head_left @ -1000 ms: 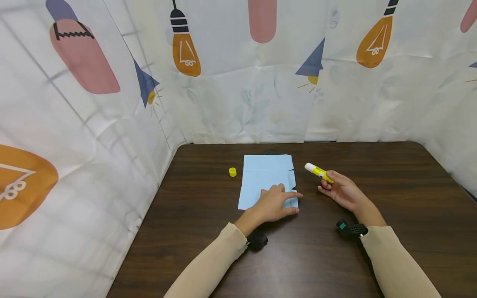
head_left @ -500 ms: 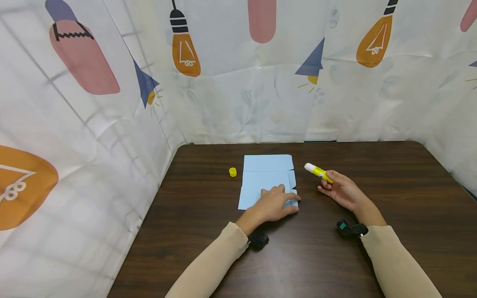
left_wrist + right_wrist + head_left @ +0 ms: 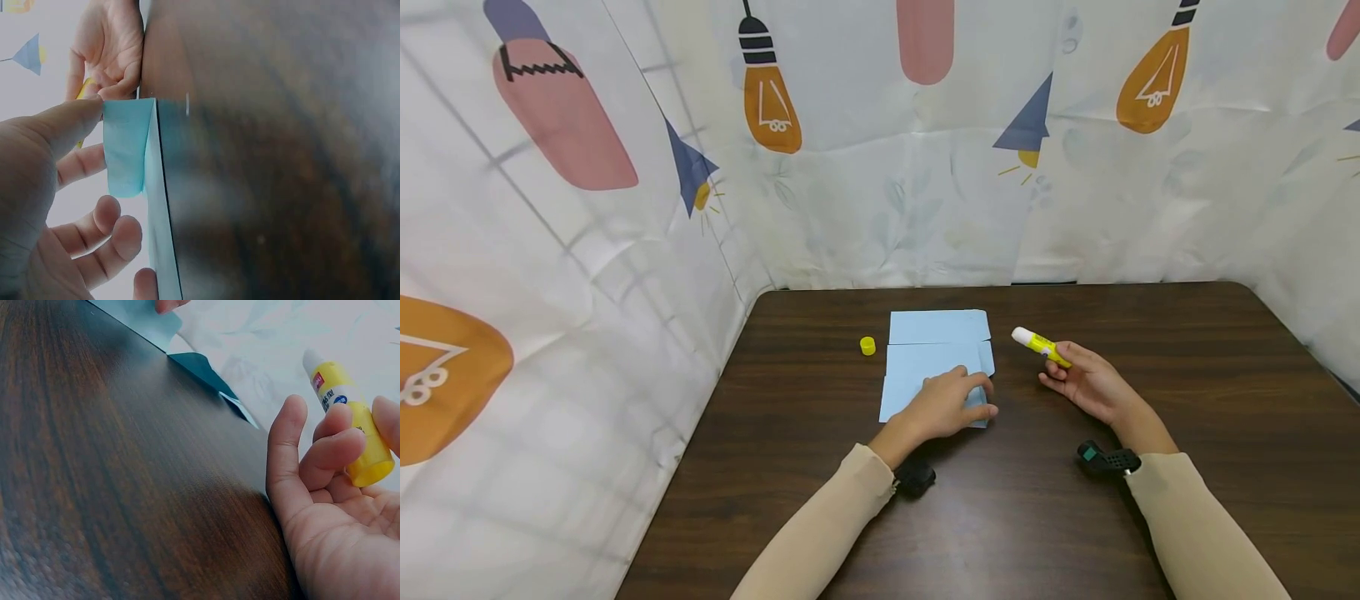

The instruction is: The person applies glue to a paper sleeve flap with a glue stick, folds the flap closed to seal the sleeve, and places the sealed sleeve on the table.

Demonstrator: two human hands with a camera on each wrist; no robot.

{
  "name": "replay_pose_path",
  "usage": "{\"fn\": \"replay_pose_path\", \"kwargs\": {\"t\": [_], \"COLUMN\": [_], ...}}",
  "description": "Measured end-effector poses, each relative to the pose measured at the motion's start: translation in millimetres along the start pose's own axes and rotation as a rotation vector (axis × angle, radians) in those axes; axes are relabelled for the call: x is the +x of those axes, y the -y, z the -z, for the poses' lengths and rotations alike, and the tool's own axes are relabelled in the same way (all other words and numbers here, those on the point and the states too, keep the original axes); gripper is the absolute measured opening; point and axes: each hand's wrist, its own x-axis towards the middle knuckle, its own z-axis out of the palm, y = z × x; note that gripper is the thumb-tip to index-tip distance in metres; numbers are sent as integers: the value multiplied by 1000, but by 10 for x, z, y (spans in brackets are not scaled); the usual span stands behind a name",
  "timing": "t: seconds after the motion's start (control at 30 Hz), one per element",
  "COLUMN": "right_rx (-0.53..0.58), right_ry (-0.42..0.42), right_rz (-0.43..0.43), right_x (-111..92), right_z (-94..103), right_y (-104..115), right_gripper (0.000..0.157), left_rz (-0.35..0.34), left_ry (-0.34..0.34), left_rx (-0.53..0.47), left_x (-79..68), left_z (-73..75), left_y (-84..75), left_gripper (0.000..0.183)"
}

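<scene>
A light blue sheet of paper (image 3: 931, 362) with creases and side flaps lies on the table, partly hidden by my left hand (image 3: 942, 406). Several fingertips of that hand rest on it. In the left wrist view a small flap (image 3: 127, 147) stands raised from the sheet, the index finger behind it and the thumb tip at its edge. To the right, my right hand (image 3: 1093, 387) holds an uncapped yellow glue stick (image 3: 1041, 345), its white end pointing up and left, above the table. The yellow cap (image 3: 868, 346) sits left of the paper.
The dark wood-grain table (image 3: 760, 467) carries everything here. A white printed curtain (image 3: 880, 208) hangs along its back and left sides. Each wrist wears a black strapped device, such as the one on the right wrist (image 3: 1108, 460).
The left thumb and index finger have drawn slightly left, and the paper's lower right flap has gone from lying flat to bent up. The right hand and glue stick stay nearly still.
</scene>
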Motion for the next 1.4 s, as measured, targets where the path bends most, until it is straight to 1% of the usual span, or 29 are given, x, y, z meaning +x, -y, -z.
{"fn": "replay_pose_path", "kwargs": {"t": [0.27,0.4,0.57,1.1,1.4], "right_rx": [8,9,2,-10,-11], "right_ry": [13,17,11,4,5], "right_rz": [-1,-5,-9,-6,-8], "right_x": [8,3,2,0,5], "right_z": [3,8,1,-6,-6], "right_y": [1,-1,1,1,0], "right_gripper": [33,32,31,32,30], "left_rz": [2,3,9,36,24], "left_ry": [-27,-30,-13,10,-11], "left_rx": [-19,4,44,64,51], "left_x": [8,5,4,19,25], "left_z": [48,53,36,71,62], "left_y": [41,58,75,65,97], "left_gripper": [23,19,22,34,28]}}
